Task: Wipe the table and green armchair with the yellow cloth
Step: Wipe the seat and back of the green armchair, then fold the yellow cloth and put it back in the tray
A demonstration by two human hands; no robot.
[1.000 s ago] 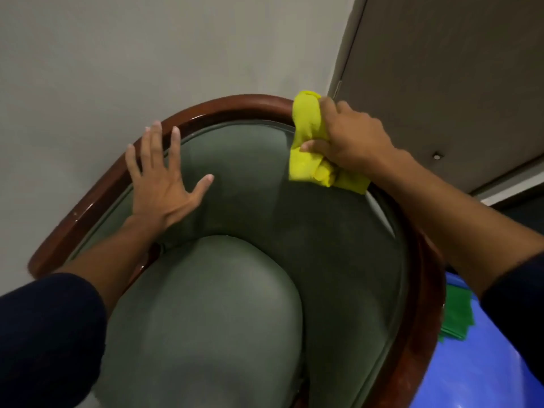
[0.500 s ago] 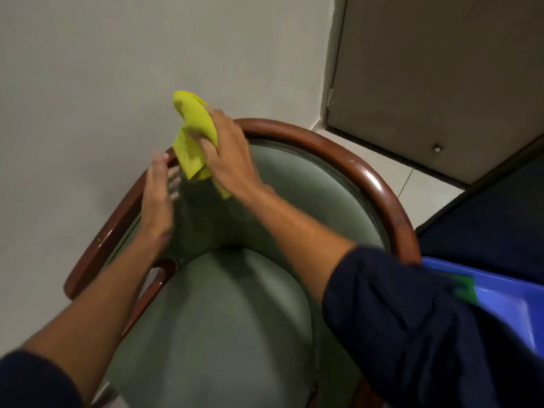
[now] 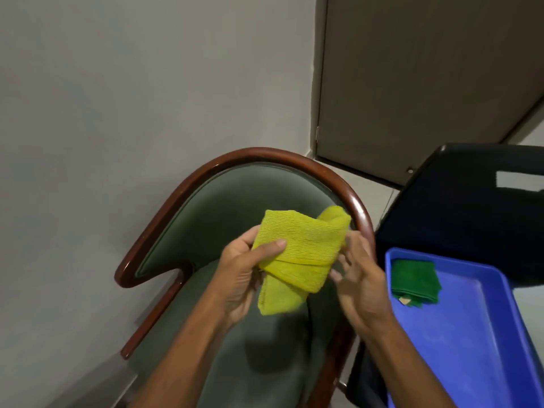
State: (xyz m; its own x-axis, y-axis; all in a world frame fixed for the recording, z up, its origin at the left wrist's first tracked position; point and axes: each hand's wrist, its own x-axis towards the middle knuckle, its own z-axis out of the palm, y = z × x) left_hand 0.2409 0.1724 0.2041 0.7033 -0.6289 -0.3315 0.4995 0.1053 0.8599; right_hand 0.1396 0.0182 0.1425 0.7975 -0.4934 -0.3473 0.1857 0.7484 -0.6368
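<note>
The yellow cloth (image 3: 297, 254) hangs folded in the air above the seat of the green armchair (image 3: 223, 201), which has a dark red-brown wooden frame (image 3: 164, 213). My left hand (image 3: 244, 272) grips the cloth's left side, thumb on top. My right hand (image 3: 359, 278) holds its right edge with the fingertips, the other fingers spread and blurred. The dark table (image 3: 459, 213) stands to the right of the chair.
A blue tray (image 3: 477, 334) lies on the table at the right, with a folded green cloth (image 3: 415, 281) in its near-left corner. A grey wall is behind the chair. A closed door (image 3: 412, 83) is at the back right.
My right hand swept the cloth along the chair's back from right to left, then came off it. Both hands have drawn back over the seat and now hold the cloth together.
</note>
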